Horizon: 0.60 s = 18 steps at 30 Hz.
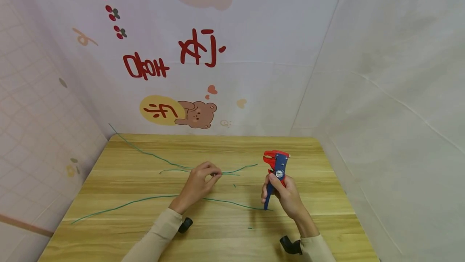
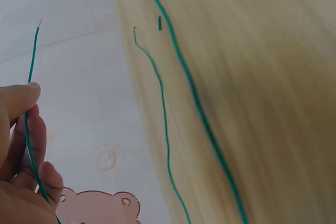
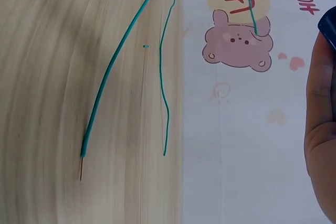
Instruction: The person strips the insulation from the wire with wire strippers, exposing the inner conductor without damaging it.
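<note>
My left hand [image 1: 199,179] is raised over the table and pinches a thin green wire [image 2: 31,59] between thumb and fingers. Bare metal shows at that wire's tip. In my right hand [image 1: 289,198] I grip a wire stripper [image 1: 281,163] with a red head, blue body and blue handle, its head pointing away from me. A second green wire [image 1: 132,202] lies across the front of the table; the right wrist view shows a bared copper end [image 3: 81,169]. Farther back rests another green wire [image 2: 167,129]. The stripper's head is apart from the wires.
Short green scraps [image 1: 250,228] lie on the wooden table [image 1: 218,242]. Black curved pieces [image 1: 290,246] sit at both wrists. A white printed backdrop [image 1: 254,92] stands behind the table, with pale sheets at the left and right sides.
</note>
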### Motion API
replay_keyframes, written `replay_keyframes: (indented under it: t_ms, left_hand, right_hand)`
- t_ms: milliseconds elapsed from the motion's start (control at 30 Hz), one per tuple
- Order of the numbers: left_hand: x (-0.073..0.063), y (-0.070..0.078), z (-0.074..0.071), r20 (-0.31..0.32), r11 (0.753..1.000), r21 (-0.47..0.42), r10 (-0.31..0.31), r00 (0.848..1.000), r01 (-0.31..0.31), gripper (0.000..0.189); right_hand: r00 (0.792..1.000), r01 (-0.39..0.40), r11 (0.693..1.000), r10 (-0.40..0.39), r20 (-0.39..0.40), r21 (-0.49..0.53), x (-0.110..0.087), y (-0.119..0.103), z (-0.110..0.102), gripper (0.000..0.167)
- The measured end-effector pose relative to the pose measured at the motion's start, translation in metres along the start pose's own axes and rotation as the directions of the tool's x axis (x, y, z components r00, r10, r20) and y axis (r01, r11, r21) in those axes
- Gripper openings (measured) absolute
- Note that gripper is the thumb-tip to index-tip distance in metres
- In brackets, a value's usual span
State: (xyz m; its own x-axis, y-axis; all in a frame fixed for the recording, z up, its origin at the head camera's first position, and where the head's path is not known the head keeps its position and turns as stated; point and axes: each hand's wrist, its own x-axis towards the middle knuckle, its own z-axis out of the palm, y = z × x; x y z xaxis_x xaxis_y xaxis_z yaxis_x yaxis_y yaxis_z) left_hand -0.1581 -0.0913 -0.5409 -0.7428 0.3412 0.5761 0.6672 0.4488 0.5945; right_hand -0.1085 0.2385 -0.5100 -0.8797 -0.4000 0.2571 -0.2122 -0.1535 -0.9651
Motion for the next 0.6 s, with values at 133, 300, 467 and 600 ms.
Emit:
replay_keyframes:
  t_ms: [133,300,467,600]
  left_hand:
    - [-0.006,0.0,0.006,0.019,0.999,-0.011,-0.038,0.999,0.038,0.011]
    - [-0.015,0.002,0.015,0.036,0.997,-0.018,-0.071,0.997,0.072,0.012]
    - [-0.023,0.004,0.025,0.058,0.995,-0.024,-0.097,0.994,0.098,0.009]
    - [-0.028,0.004,0.033,0.096,0.991,-0.037,-0.121,0.988,0.125,0.01]
  right_hand:
    - [1.0,0.003,1.0,-0.003,-0.006,0.007,-0.001,-0.001,-0.004,0.038]
    - [1.0,0.009,1.0,-0.008,-0.023,0.023,-0.001,-0.003,-0.01,0.036]
    - [0.999,0.008,1.0,-0.007,-0.042,0.025,-0.002,-0.006,-0.015,0.035]
    - [0.998,-0.002,1.0,0.003,-0.056,0.018,-0.003,-0.007,-0.018,0.035]
